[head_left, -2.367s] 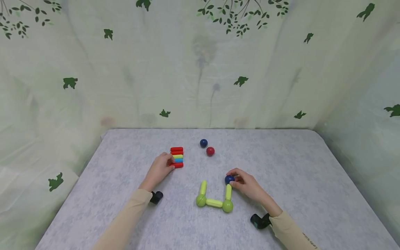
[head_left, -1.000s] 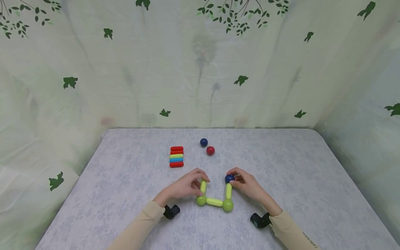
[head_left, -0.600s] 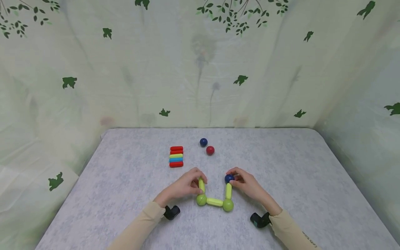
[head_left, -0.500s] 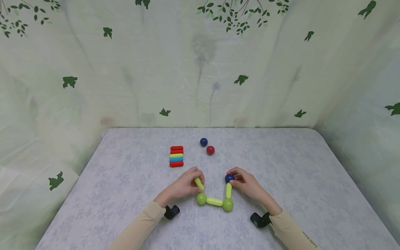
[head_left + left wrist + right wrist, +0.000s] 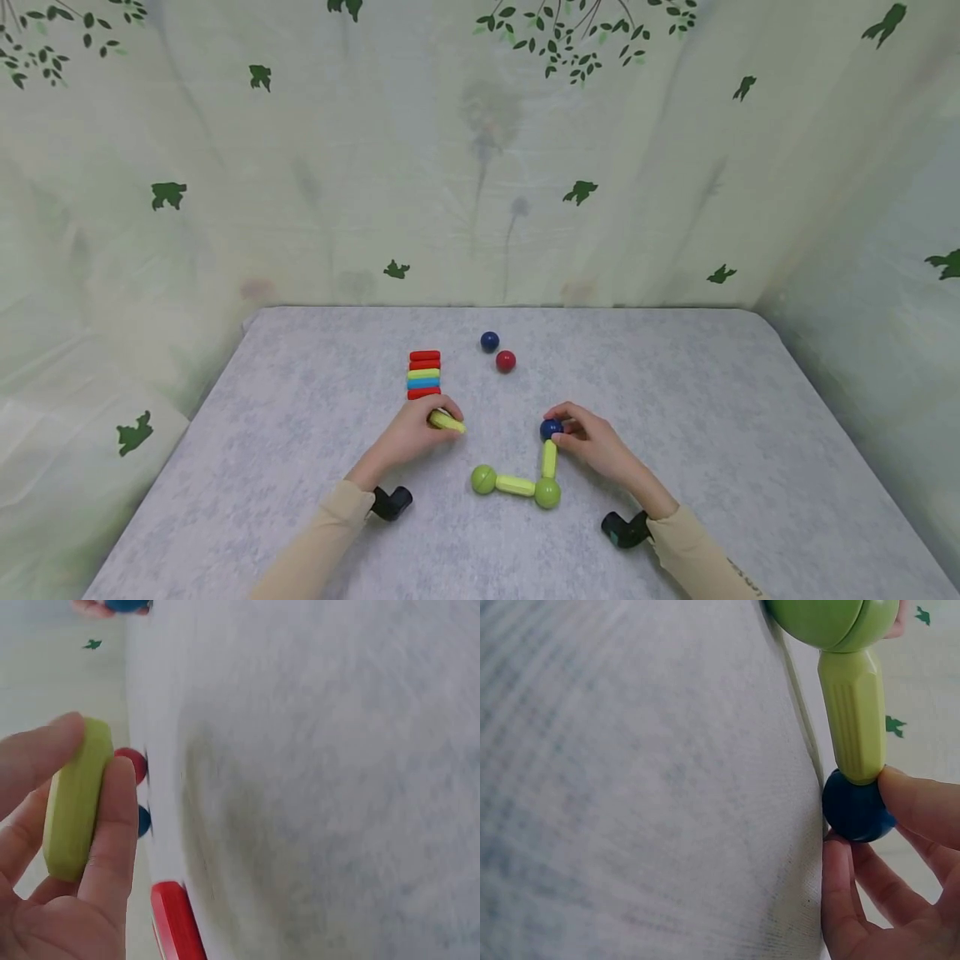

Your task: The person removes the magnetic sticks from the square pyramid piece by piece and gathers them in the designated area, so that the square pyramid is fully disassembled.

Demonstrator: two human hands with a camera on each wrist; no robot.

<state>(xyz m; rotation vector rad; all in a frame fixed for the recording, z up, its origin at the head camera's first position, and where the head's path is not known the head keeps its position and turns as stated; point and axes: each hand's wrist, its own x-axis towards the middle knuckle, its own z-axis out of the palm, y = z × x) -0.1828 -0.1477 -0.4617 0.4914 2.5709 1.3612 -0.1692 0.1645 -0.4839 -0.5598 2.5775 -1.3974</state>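
My left hand (image 5: 408, 431) pinches a loose yellow-green rod (image 5: 79, 799) between thumb and fingers, above the table just in front of a row of coloured rods (image 5: 424, 375). In my right hand (image 5: 596, 442) a dark blue ball (image 5: 855, 808) is held by the fingertips; it sits at the end of another yellow-green rod (image 5: 853, 716). That rod joins a green ball (image 5: 547, 492), from which a third yellow-green rod (image 5: 515, 486) runs left to a second green ball (image 5: 483, 479). Together they form an L lying on the table.
Behind the hands, a second blue ball (image 5: 490, 342) and a red ball (image 5: 506, 361) lie near the table's back edge. The row holds red, yellow-green and blue rods side by side. A leaf-printed cloth (image 5: 480, 167) hangs behind the table (image 5: 675, 375).
My left hand gripped the rod standing off the left green ball, tilted it free and carried it back and left toward the row. My right hand stayed on the blue ball.
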